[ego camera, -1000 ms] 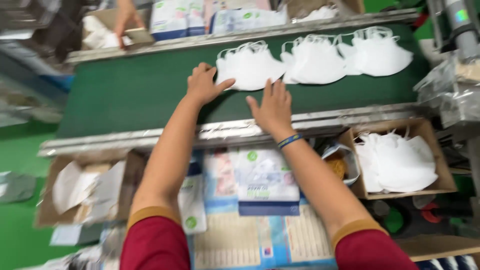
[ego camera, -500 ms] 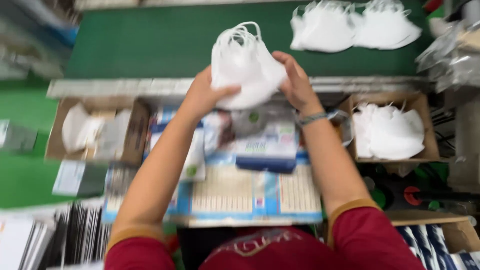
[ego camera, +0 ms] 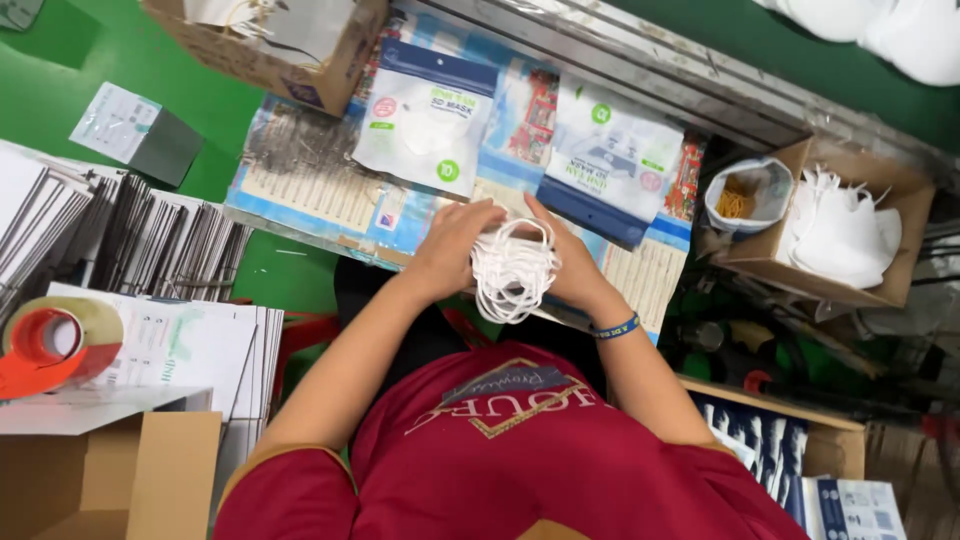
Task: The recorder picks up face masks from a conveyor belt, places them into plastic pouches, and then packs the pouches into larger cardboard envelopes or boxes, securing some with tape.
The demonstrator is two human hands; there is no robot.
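My left hand (ego camera: 452, 248) and my right hand (ego camera: 566, 262) together hold a stack of white face masks (ego camera: 513, 270) close to my chest, ear loops bunched on top. The stack sits over the near edge of a small work surface covered with printed sheets (ego camera: 330, 190). Just beyond my hands lie a white mask pouch (ego camera: 425, 120) and a white-and-blue mask pouch (ego camera: 612, 160). A blue band is on my right wrist.
A cardboard box of white masks (ego camera: 835, 225) and a small bag of yellow pieces (ego camera: 742, 195) stand at right. Another cardboard box (ego camera: 270, 45) is at top left. Flat cartons (ego camera: 150, 250), a tape roll (ego camera: 50, 345) and a box (ego camera: 110, 475) lie at left. The green conveyor (ego camera: 760, 40) runs across the top.
My hands lifted a stack of masks off the green conveyor and brought it down toward my body, over the work surface. My view has tilted down.
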